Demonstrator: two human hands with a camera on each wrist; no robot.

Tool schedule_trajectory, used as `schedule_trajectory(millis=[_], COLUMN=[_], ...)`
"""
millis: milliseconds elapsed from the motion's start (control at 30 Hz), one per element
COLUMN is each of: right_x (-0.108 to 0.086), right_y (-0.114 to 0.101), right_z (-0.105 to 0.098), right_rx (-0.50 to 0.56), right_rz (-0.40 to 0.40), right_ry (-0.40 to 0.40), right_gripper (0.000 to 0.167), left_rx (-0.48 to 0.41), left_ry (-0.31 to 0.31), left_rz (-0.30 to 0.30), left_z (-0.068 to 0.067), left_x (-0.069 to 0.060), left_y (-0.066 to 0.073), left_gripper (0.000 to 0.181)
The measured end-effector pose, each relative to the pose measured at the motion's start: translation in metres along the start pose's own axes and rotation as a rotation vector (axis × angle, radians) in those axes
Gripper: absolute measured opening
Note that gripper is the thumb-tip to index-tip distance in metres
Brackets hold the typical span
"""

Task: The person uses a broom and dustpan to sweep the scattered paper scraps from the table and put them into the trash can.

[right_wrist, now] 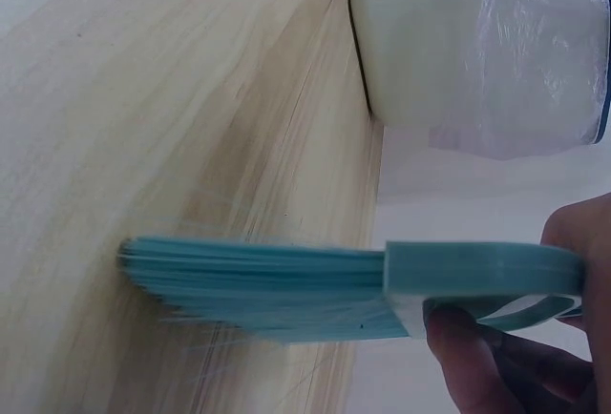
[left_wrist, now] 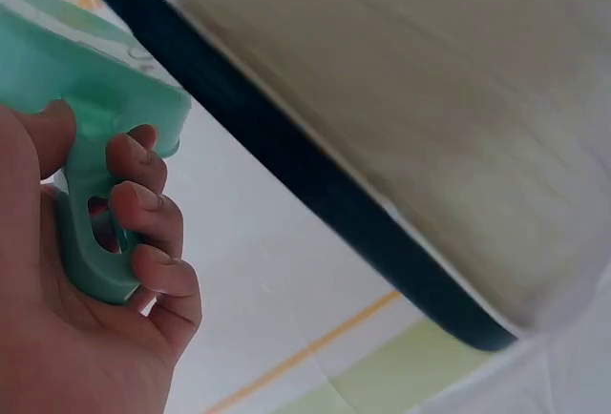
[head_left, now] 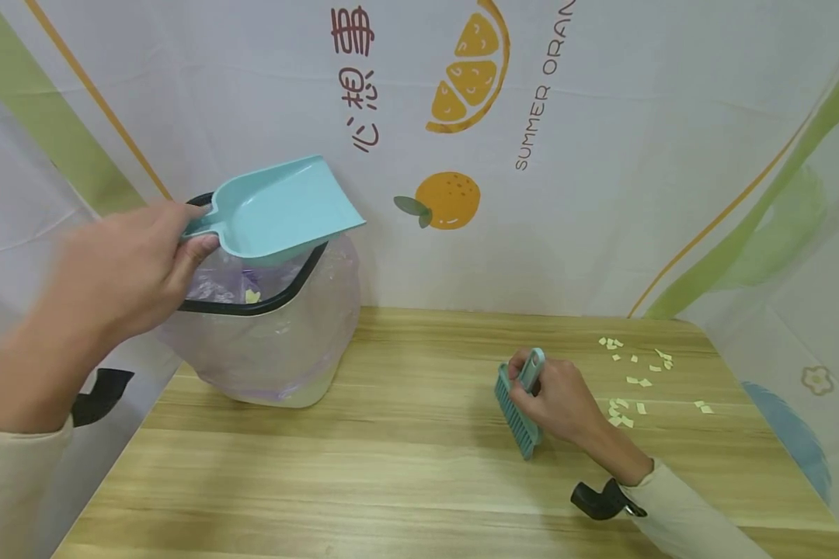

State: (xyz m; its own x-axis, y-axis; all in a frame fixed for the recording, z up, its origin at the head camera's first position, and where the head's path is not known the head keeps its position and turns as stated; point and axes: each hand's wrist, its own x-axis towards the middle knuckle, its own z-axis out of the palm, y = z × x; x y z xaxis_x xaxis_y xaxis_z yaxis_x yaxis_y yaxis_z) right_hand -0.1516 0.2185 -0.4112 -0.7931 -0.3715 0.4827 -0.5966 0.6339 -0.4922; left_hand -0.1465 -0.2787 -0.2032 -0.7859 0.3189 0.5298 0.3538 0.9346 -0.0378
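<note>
My left hand (head_left: 122,268) grips the handle of a light blue dustpan (head_left: 280,206) above the bin (head_left: 280,349); no scraps show on the pan. In the left wrist view the fingers of that hand (left_wrist: 105,271) curl round the dustpan handle (left_wrist: 86,195), beside the bin's dark rim (left_wrist: 315,180). My right hand (head_left: 562,400) holds a small teal brush (head_left: 517,411) at the table's middle right. Its bristles (right_wrist: 258,285) point at the wood in the right wrist view. Pale paper scraps (head_left: 618,415) lie scattered right of the brush.
A wooden table (head_left: 391,466) stretches across the front, with the bin at its back left. Inside the bin's purple liner a yellowish scrap (head_left: 252,296) shows. Behind the table hangs a white curtain (head_left: 601,194) with orange prints.
</note>
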Motion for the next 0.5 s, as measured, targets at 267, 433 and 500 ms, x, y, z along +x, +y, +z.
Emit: schedule_trajectory(millis=[267, 433, 500], right_x=[0.000, -0.001, -0.001], right_y=[0.002, 0.002, 0.002], right_z=[0.001, 0.003, 0.003], right_rx=[0.003, 0.016, 0.015], right_rz=[-0.011, -0.018, -0.020], right_ry=[0.005, 0.014, 0.018], right_gripper=[0.007, 0.007, 0.007], left_rx=[-0.046, -0.078, -0.093], left_ry=[0.016, 0.062, 0.071], left_rz=[0.129, 0.212, 0.231], left_z=[0.012, 0.022, 0.025], left_x=[0.007, 0.009, 0.010], left_y=[0.026, 0.040, 0.046], left_gripper=[0.029, 0.030, 0.038])
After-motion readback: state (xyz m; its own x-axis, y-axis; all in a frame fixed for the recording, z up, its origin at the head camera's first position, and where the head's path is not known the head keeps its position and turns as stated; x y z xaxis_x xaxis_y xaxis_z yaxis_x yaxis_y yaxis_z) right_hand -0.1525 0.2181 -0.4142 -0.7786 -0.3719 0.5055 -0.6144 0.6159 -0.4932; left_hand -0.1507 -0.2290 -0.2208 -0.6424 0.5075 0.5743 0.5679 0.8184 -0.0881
